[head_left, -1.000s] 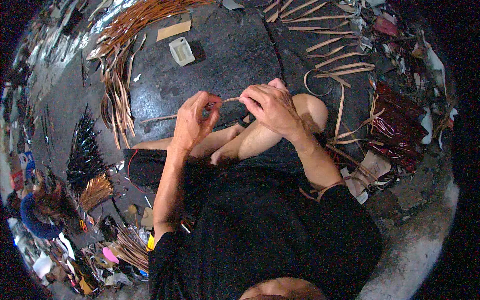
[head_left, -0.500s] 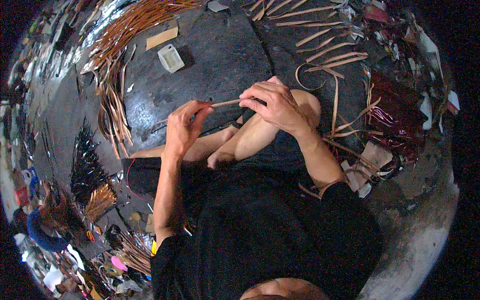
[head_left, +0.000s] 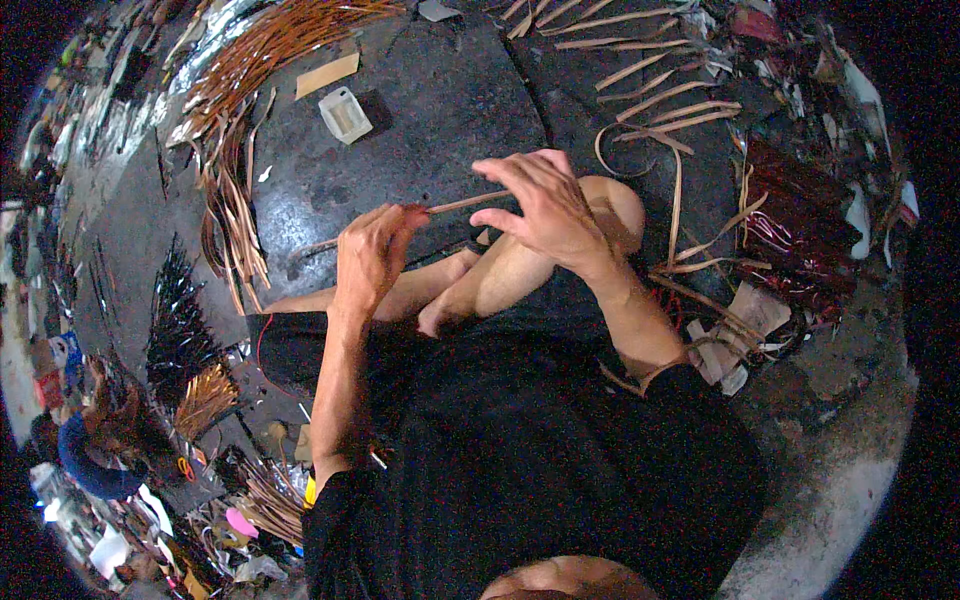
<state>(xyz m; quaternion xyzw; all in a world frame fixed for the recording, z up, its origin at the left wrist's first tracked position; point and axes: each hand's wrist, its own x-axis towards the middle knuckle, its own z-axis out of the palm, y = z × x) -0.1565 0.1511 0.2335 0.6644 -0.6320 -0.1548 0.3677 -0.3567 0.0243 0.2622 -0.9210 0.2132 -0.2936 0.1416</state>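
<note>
My left hand pinches a thin brown strip between thumb and fingers, above my crossed legs. One end of the strip sticks out to the left past the hand; the other runs right, toward my right hand. That hand has its thumb and fingers spread apart around the strip's right end, not gripping it. Whether the palm touches the strip is hidden. The strip looks stiff and nearly straight, rising slightly to the right. Its material is hard to make out.
A small white plastic tub and a tan rectangular piece lie on the dark floor ahead. Long brown strips are piled at left, near orange-brown strands. More flat strips are laid out at right, beside a dark red bundle.
My right hand has opened from its pinch on the strip, its fingers now spread. The left hand still holds the strip, in nearly the same place.
</note>
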